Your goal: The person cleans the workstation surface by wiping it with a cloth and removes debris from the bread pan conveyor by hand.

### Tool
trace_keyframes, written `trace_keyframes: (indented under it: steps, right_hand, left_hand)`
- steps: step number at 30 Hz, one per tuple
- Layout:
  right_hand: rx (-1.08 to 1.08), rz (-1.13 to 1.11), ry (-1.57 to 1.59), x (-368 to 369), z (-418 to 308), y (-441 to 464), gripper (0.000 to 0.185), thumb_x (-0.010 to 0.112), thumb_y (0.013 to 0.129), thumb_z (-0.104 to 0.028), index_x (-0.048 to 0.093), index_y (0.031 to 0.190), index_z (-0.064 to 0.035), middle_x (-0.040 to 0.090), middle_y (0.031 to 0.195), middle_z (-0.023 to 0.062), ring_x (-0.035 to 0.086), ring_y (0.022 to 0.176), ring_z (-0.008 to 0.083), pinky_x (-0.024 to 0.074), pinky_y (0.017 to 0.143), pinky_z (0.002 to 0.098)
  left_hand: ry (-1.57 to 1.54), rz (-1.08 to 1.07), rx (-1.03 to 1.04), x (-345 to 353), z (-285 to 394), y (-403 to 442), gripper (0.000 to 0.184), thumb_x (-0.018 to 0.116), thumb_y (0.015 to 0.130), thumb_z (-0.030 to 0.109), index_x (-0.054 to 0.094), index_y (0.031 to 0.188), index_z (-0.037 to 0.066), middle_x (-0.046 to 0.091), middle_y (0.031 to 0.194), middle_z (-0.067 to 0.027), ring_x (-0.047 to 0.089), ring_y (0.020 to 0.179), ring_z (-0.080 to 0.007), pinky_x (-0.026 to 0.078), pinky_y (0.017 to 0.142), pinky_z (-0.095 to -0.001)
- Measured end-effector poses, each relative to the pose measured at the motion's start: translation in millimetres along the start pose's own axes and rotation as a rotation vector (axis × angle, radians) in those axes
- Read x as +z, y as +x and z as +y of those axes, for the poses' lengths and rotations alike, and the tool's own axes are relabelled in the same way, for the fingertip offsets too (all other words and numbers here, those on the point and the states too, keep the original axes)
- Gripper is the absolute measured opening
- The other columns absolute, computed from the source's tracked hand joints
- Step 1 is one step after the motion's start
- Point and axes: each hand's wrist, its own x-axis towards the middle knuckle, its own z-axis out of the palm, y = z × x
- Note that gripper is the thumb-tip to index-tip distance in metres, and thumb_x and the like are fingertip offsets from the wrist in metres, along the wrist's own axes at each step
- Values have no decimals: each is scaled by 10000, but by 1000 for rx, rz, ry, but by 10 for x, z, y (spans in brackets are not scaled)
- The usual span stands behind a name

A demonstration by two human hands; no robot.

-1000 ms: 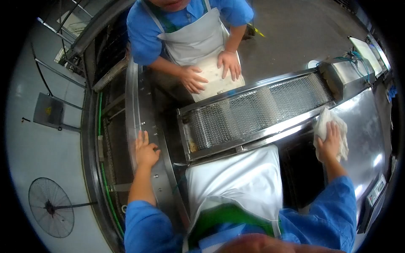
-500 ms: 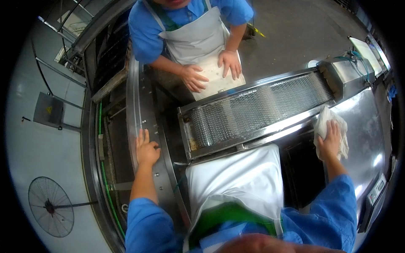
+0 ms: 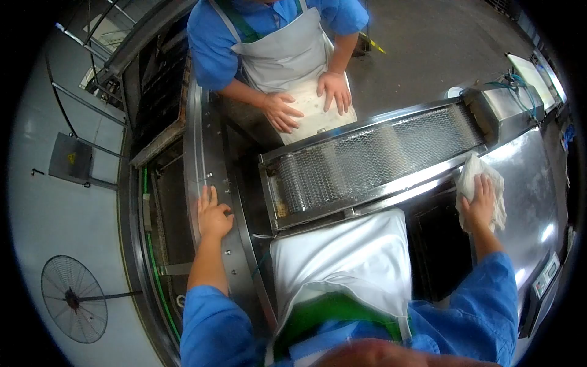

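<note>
1. Head view: the right hand (image 3: 480,206) lies palm down on a crumpled white cloth (image 3: 471,169), fingers extended and slightly apart. Whether the fingertips pinch any of it, I cannot tell.
2. The cloth lies under the palm and fingers, its edges showing beyond the fingertips and on both sides of the hand. It sits on the near left part of a shiny metal surface (image 3: 531,183), just right of a mesh belt (image 3: 391,153).
3. The left hand (image 3: 214,215) holds nothing visible; its fingers are apart, resting on a metal frame (image 3: 238,260) at the left, well apart from the cloth.
4. Between the two arms is the wearer's white apron (image 3: 342,254), close to the near edge of the belt's frame.
5. Across the belt, a co-worker (image 3: 278,46) in a blue shirt and pale apron rests both hands on the apron's front.
6. A device with a display (image 3: 545,279) is at the near right; a round fan (image 3: 73,300) is at the near left.
</note>
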Motion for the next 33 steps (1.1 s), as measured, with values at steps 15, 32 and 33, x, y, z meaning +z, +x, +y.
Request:
trace_keyframes:
  steps: [15,32,33]
  right_hand:
    - [-16,10,9,28,38,4,725,730,758,-226,431,1402,-81,393,1488,156,307,1396,408,254,1157,486]
    - [1,-31,-8,-16,0,3,725,719,784,-266,417,1416,-78,378,1501,147,286,1416,383,237,1166,475]
    - [-6,-25,-12,-7,6,2,724,719,782,-261,419,1415,-79,378,1500,149,288,1414,385,240,1165,477]
  left_hand:
    - [5,11,14,1,4,-5,198,792,698,248,768,878,171,327,1558,-160,136,1495,-322,172,1201,-473]
    - [8,21,14,33,-26,4,181,795,696,233,761,863,172,329,1558,-155,151,1491,-320,170,1201,-463]
    - [8,21,14,40,-29,5,181,795,696,233,761,863,172,329,1558,-155,151,1491,-320,170,1201,-463]
